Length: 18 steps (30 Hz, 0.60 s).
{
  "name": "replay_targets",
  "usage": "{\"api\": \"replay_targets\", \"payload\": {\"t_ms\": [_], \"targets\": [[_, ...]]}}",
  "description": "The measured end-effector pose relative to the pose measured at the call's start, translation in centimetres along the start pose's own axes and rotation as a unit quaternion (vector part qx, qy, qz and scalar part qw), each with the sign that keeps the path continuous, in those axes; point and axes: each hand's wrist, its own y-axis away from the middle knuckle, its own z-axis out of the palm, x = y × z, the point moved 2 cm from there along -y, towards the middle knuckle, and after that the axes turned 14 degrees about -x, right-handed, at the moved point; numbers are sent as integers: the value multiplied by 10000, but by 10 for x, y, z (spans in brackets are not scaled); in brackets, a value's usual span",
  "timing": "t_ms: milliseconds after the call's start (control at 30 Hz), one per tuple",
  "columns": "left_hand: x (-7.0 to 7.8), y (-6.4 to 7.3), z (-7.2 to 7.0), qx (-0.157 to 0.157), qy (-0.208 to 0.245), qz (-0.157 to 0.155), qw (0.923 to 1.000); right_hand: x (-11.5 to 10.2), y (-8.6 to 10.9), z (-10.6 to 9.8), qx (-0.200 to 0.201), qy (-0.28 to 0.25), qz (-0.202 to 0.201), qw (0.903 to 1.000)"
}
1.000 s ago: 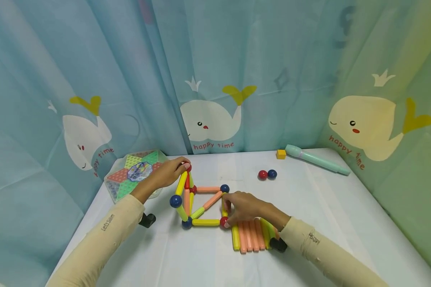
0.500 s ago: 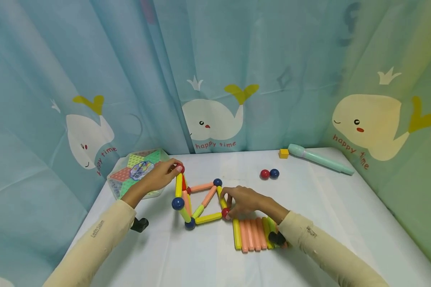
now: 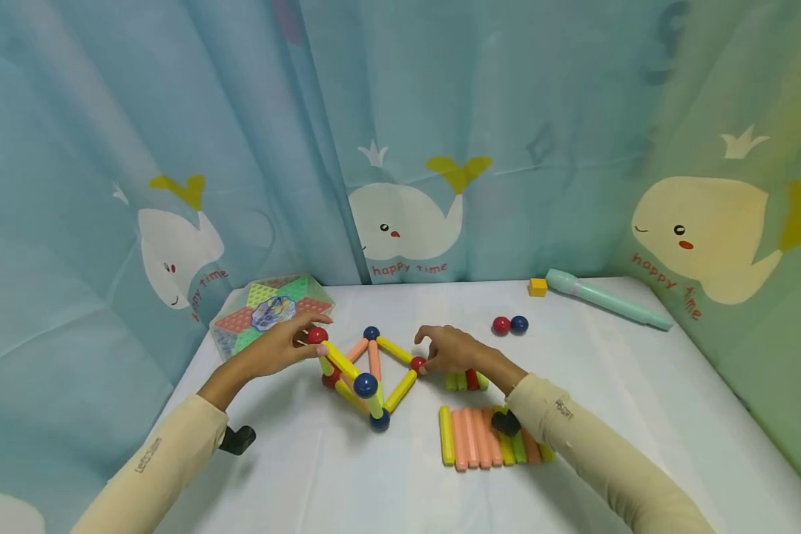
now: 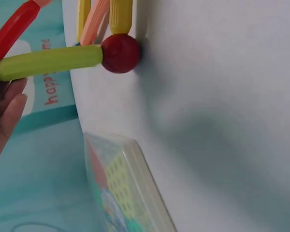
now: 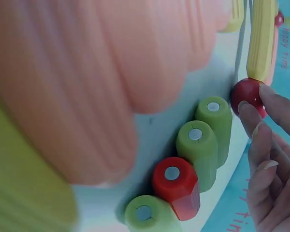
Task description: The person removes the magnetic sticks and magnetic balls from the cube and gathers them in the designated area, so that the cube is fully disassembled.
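Note:
A frame of magnetic rods and balls stands on the table between both hands. My left hand point(image 3: 282, 348) grips its upper red ball point(image 3: 317, 335) between thumb and fingers. From that ball a yellow rod point(image 3: 341, 361) runs to the raised blue ball point(image 3: 366, 384). My right hand point(image 3: 452, 349) pinches the red ball point(image 3: 417, 364) at the frame's right corner, its fingertips on the ball in the right wrist view. A lower red ball point(image 4: 122, 53) shows in the left wrist view, joined to a green rod point(image 4: 50, 63). Another blue ball point(image 3: 371, 333) forms the far corner.
Long loose rods point(image 3: 470, 439) lie in a row at the front right. Short green rods and a red one point(image 5: 178, 186) lie behind them. Two loose balls point(image 3: 501, 325), a yellow cube point(image 3: 537, 288) and a mint-green pen-shaped thing point(image 3: 607, 300) are farther back. A star-patterned game box point(image 3: 243, 324) lies left.
The frame has turned counter-clockwise seen from above. My left hand has come nearer and left with its red ball, my right hand away from me with the other. The short rods are uncovered.

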Motion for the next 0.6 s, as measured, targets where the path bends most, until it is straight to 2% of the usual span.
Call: {"api": "replay_targets", "payload": {"t_ms": [100,267,433,600], "targets": [[3,6,5,7,-110,11,9999,2,-5,-3,-46,-223,-15,9997],[15,15,16,161,-449,-4,9989,8,-13,-3,-129,-906,-157,9957],[28,21,32,422,-871,28,9953,14,-13,-1,3,-1483,-892,9849],[41,24,44,552,-1281,205,9900,-1,11,-6,301,-1410,-1672,9753]]}}
